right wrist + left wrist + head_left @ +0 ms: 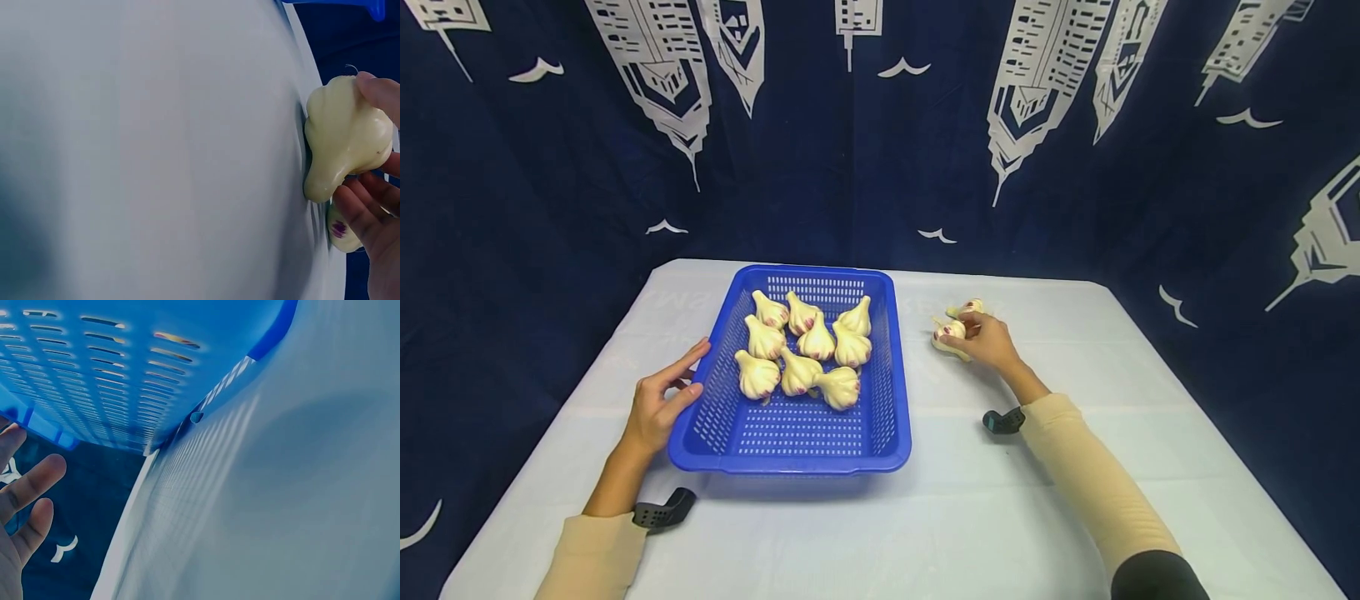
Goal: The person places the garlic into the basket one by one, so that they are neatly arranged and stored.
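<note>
A blue plastic basket (790, 463) with slotted walls stands on the table, several garlic bulbs (757, 377) lying inside it. Along its left rim rests my left hand (658, 404), thumb and forefinger at the edge; in the left wrist view its other fingers (39, 481) stand loose, apart from the wall. To the right of the basket, my right hand (988, 340) pinches a garlic bulb (344, 128) between thumb and fingers, low over the cloth. A second garlic bulb (973, 305) lies just behind it, partly covered by the fingers in the right wrist view.
White cloth covers the table (955, 508). A dark blue curtain (850, 167) with white building prints hangs behind and around it. Each wrist wears a black camera mount, the left one (664, 510) close to the basket's near left corner.
</note>
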Demonstrator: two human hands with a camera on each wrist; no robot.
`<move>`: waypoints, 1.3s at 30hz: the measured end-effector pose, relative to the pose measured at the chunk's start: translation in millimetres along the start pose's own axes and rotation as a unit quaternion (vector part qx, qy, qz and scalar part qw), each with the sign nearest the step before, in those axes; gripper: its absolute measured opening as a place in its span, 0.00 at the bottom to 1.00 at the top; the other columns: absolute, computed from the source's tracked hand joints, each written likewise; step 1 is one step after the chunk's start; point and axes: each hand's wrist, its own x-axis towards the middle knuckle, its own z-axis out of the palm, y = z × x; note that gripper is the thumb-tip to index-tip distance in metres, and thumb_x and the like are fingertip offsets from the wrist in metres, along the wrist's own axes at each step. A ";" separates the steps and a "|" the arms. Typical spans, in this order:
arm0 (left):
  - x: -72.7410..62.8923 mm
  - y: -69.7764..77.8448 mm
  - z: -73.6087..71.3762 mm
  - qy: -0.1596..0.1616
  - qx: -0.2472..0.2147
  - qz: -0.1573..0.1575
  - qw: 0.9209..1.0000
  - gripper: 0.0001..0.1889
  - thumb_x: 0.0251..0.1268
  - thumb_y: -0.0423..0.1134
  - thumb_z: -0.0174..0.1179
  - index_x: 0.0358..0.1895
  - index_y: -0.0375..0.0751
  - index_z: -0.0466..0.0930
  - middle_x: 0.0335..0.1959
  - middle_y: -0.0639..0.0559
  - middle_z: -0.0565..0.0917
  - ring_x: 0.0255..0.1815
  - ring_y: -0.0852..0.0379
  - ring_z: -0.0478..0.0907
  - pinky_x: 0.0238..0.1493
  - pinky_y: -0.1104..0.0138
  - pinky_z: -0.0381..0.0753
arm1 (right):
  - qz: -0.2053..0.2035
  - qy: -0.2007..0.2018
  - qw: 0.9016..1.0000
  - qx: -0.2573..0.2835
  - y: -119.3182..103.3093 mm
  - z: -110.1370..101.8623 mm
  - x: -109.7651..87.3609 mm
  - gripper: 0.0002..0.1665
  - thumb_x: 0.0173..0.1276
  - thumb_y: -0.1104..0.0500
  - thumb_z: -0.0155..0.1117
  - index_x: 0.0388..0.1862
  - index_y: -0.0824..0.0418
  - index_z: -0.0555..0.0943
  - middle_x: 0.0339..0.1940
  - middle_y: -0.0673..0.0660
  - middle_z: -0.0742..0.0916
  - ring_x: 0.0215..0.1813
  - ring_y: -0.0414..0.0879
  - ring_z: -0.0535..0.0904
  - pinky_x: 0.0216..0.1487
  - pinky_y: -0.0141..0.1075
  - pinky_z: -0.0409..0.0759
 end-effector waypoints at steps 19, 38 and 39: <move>0.4 0.7 0.1 -0.002 0.001 -0.001 1.000 0.26 0.54 0.26 0.54 0.61 0.29 0.78 0.62 0.36 0.77 0.38 0.70 0.77 0.36 0.75 0.71 | -0.010 -0.028 1.000 0.006 5.2 4.4 -1.0 0.37 0.58 0.51 0.76 0.60 0.68 0.75 0.51 0.69 0.85 0.47 0.58 0.83 0.48 0.48 0.79; 0.4 1.1 -0.2 -0.002 0.001 -0.002 1.000 0.26 0.54 0.26 0.54 0.61 0.30 0.78 0.62 0.36 0.77 0.38 0.71 0.77 0.35 0.75 0.71 | -0.048 -0.005 0.998 0.049 -8.4 -9.9 0.6 0.36 0.48 0.54 0.82 0.57 0.65 0.82 0.55 0.64 0.83 0.48 0.60 0.83 0.48 0.50 0.80; 0.3 0.8 -0.2 -0.001 0.000 -0.001 1.000 0.26 0.54 0.26 0.54 0.61 0.30 0.78 0.62 0.36 0.77 0.37 0.71 0.77 0.35 0.75 0.71 | -0.048 -0.005 0.998 0.049 -8.5 -10.2 1.1 0.36 0.48 0.54 0.82 0.57 0.65 0.82 0.55 0.64 0.83 0.48 0.60 0.83 0.48 0.50 0.80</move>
